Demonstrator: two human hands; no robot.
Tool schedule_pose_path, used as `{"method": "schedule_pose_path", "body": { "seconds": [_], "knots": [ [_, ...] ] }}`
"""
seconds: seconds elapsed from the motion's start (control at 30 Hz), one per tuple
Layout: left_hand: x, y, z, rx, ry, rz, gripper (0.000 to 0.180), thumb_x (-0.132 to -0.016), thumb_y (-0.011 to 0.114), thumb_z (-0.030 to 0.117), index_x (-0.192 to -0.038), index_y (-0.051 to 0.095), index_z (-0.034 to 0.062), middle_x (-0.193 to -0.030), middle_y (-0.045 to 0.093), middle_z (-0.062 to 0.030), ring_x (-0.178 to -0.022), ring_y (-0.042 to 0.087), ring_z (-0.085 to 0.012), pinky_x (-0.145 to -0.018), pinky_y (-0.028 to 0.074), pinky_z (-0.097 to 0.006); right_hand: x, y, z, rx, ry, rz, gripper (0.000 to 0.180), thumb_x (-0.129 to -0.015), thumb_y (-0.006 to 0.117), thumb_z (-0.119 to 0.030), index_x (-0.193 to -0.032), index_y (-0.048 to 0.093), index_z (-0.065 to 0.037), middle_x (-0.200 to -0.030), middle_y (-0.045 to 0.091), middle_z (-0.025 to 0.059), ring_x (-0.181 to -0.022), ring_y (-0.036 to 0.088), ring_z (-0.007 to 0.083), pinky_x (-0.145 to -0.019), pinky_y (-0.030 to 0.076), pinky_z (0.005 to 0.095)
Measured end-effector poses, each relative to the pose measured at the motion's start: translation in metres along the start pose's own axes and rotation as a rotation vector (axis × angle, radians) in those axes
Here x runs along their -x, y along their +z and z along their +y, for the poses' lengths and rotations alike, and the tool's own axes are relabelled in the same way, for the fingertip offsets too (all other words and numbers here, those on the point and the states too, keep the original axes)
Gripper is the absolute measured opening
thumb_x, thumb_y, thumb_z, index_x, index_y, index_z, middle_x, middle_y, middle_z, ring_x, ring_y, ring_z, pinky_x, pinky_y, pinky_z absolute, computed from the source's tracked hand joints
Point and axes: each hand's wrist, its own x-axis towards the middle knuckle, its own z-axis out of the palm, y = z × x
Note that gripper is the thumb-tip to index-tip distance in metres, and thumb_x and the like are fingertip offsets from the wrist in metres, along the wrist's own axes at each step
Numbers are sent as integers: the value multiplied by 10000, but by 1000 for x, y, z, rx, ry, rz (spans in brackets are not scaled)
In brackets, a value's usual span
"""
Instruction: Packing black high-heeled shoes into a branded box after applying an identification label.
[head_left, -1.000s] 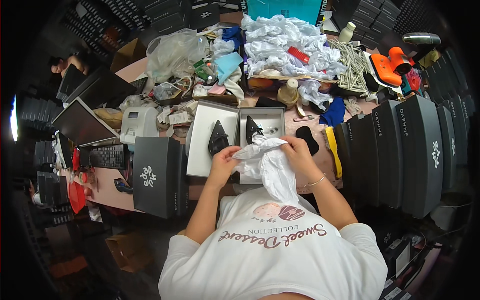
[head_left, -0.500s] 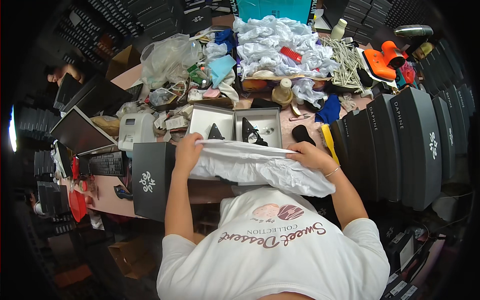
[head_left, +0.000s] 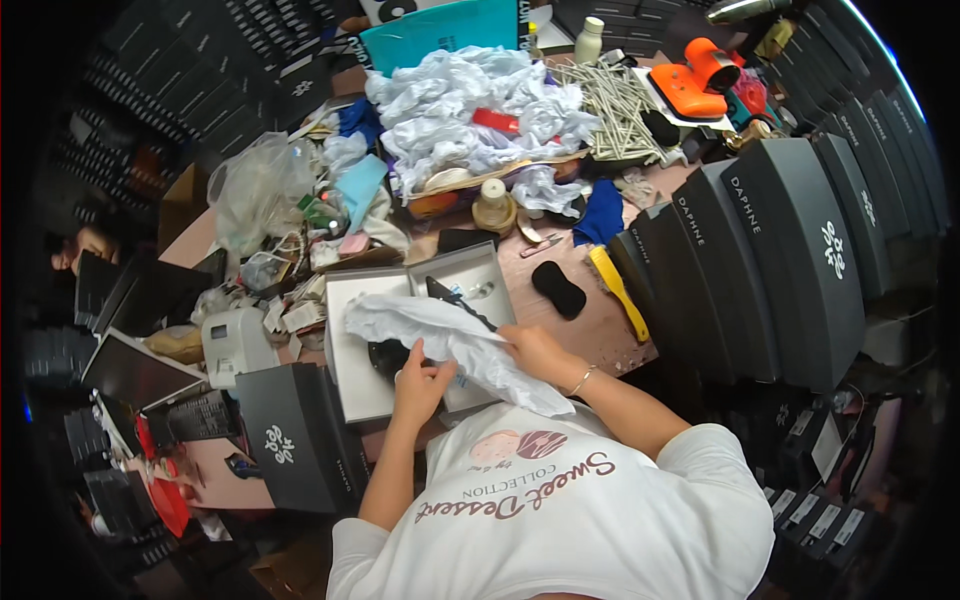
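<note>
A sheet of white tissue paper [head_left: 440,335] lies spread across an open white shoe box [head_left: 350,345] in front of me. My left hand [head_left: 420,385] grips the paper's near edge over the box. The paper's right side is held by my right hand [head_left: 535,350]. A black shoe [head_left: 385,355] shows in the box under the paper, and a second black shoe [head_left: 455,298] pokes out beyond the paper's far edge. The white box lid part [head_left: 470,275] sits just behind.
A black box [head_left: 290,440] stands at my left. Tall black boxes [head_left: 790,250] line the right. A heap of crumpled white paper [head_left: 470,110], a yellow-handled tool [head_left: 618,290], a black sponge [head_left: 558,290], a plastic bag [head_left: 255,190] and a label printer [head_left: 235,345] crowd the table.
I had the tissue paper bunched up close to my chest, then stretched it wide between both hands. Now it is laid down over the shoes in the box.
</note>
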Motion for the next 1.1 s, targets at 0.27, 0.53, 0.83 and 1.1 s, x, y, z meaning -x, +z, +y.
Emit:
{"method": "schedule_pose_path", "body": {
  "seconds": [0.27, 0.53, 0.83, 1.1],
  "knots": [
    [-43, 48, -32, 995, -115, 324, 241, -891, 527, -2, -1127, 573, -19, -1029, 599, -90, -921, 577, -163, -840, 463, -288, -23, -30, 33, -11, 11, -83, 305, -845, 617, -227, -1061, 593, -13, -895, 631, 216, -864, 612, 379, -777, 484, 422],
    [-60, 10, 5, 333, 65, 242, 217, -864, 525, 71, -1001, 661, -27, -916, 635, -80, -839, 568, -136, -782, 440, -260, -143, -121, 135, 639, 228, 451, 557, -737, 721, -296, -1212, 538, -71, -1378, 383, 198, -1324, 265, 399, -1038, 233, 610],
    [-37, -2, 32, 156, 176, -66, 453, -913, 556, 386, -1106, 629, -17, -1062, 645, -148, -938, 603, -188, -835, 447, -299, -66, -87, 41, -6, -111, 354, 304, -793, 581, -37, -1096, 567, -24, -996, 616, 211, -909, 620, 350, -756, 496, 380],
    [-48, 42, 42, 1073, -210, -24, 234, -897, 606, 172, -1090, 591, 41, -1009, 638, -63, -972, 588, -162, -795, 460, -287, -28, -51, -35, -19, -275, -289, 421, -771, 566, -62, -1191, 553, -54, -1078, 617, 184, -988, 594, 354, -848, 475, 397]
  ]
}}
